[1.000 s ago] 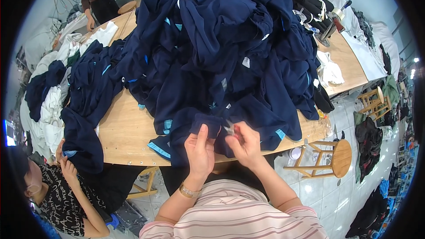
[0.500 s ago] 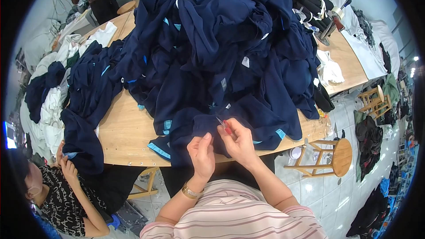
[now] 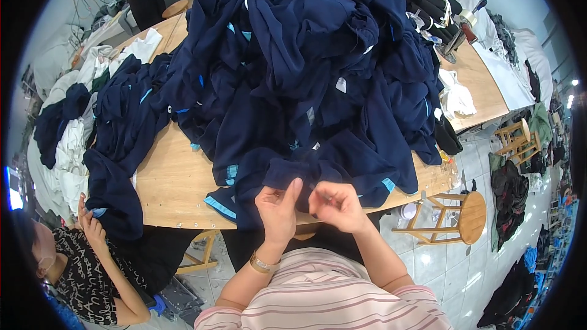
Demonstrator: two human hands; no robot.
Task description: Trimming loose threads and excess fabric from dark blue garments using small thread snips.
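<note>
A navy garment [image 3: 284, 173] lies at the table's front edge, part of a big navy heap [image 3: 306, 43]. My left hand [image 3: 276, 211] pinches its edge between thumb and fingers, the thumb pointing up. Just to the right, my right hand [image 3: 337, 206] is curled with its fingers drawn in, slightly blurred. The small red-handled snips seen in it a moment ago are mostly hidden inside the fingers now. Light blue trim [image 3: 220, 208] and a light blue patch [image 3: 232, 175] show on the cloth near my hands.
A co-worker's hand [image 3: 93, 229] touches navy cloth at the left. White garments [image 3: 72, 159] are piled beyond it. Wooden stools [image 3: 472, 217] stand on the tiled floor at the right. A metal stand-like device [image 3: 452, 43] sits on the far right of the table [image 3: 177, 189].
My right hand has turned and moved slightly right and down, so the snips' blade and red handles no longer show. My left hand has shifted a little, with the cloth edge raised beside its thumb.
</note>
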